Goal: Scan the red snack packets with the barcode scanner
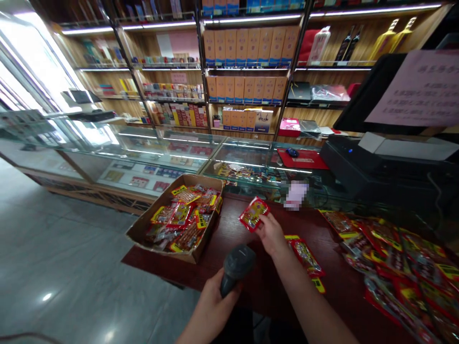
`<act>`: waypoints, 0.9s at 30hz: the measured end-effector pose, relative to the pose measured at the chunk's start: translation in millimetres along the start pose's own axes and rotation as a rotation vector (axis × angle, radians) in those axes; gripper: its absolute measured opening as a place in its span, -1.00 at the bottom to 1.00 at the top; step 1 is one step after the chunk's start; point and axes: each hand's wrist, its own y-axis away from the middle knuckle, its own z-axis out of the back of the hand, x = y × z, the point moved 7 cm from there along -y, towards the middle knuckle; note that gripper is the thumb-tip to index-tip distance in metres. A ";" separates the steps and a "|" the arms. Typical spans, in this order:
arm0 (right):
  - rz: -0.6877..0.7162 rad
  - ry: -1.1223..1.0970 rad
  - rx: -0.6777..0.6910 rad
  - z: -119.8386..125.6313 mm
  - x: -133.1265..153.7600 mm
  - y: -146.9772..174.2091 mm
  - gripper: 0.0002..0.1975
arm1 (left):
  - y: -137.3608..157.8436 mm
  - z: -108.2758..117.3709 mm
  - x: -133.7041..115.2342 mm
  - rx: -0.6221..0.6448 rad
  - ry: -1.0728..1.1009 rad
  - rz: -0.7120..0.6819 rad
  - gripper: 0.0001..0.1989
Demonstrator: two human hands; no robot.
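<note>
My left hand point(215, 306) is wrapped round the handle of a dark barcode scanner point(239, 262), its head raised above the front of the table. Farther forward, my right hand point(270, 233) pinches a red snack packet point(254, 213) by its near right corner, above the dark red table point(233, 217). To the left stands an open cardboard box point(206, 251) filled with similar red and yellow snack packets point(180, 214). Beside my right forearm lie a few more packets point(304, 255), partly hidden by the arm.
A big heap of snack packets point(405, 258) covers the table's right side. Behind the table runs a glass display counter point(172, 143). A black monitor point(376, 91) with a pink paper sheet stands at the right. A mouse point(292, 152) rests on a red mat point(308, 161).
</note>
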 end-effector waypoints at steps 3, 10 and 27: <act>0.024 0.037 0.272 -82.1 8.7 -9.6 -0.76 | 3.6 4.2 4.9 -0.053 -0.016 0.035 -0.84; 0.320 0.645 0.248 -68.7 14.2 -15.4 -0.55 | 6.5 4.9 10.2 -0.037 -0.002 0.071 -0.71; 0.286 1.434 -0.315 191.3 85.8 19.4 -0.71 | -13.9 -25.3 -9.8 0.071 -0.054 0.012 -0.80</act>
